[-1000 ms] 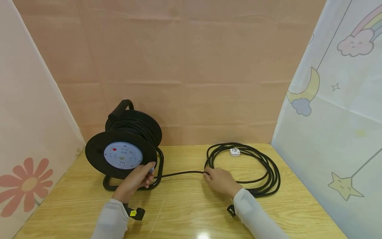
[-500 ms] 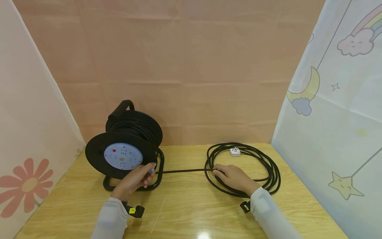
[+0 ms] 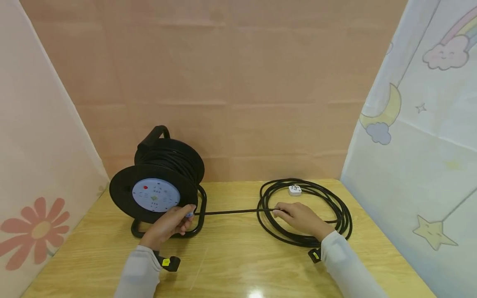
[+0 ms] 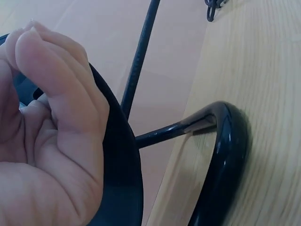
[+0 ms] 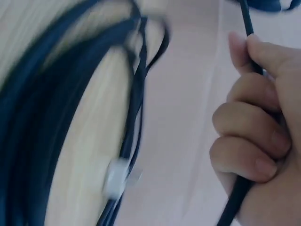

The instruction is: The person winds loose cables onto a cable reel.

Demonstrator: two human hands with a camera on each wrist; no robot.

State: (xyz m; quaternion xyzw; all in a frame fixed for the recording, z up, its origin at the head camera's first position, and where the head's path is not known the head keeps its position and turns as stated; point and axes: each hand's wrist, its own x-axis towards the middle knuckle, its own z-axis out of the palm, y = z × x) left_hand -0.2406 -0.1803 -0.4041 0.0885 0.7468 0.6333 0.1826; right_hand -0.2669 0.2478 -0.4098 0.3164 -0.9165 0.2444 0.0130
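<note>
A black cable reel (image 3: 121, 194) with a pale socket panel (image 3: 164, 196) stands on its tubular frame at the left of the table. At the lower right edge of its disc, my left hand (image 3: 167, 225) pinches a pale blue knob (image 3: 190, 214); in the left wrist view the fingers (image 4: 70, 84) hide the knob. A black cable (image 3: 231, 212) runs nearly straight from the reel to my right hand (image 3: 299, 219). In the right wrist view the fingers (image 5: 244, 120) curl round that cable. Below and behind this hand lies a loose cable coil (image 3: 348, 211).
A white plug (image 3: 295, 190) lies at the back of the coil, prongs up. Fabric walls close the wooden table (image 3: 227, 260) at the back and both sides. Black wrist straps (image 3: 171, 263) show under both sleeves.
My right hand has moved to the right along the cable, and the stretch towards the reel has become straighter. My left hand stays at the knob; the reel looks almost unchanged.
</note>
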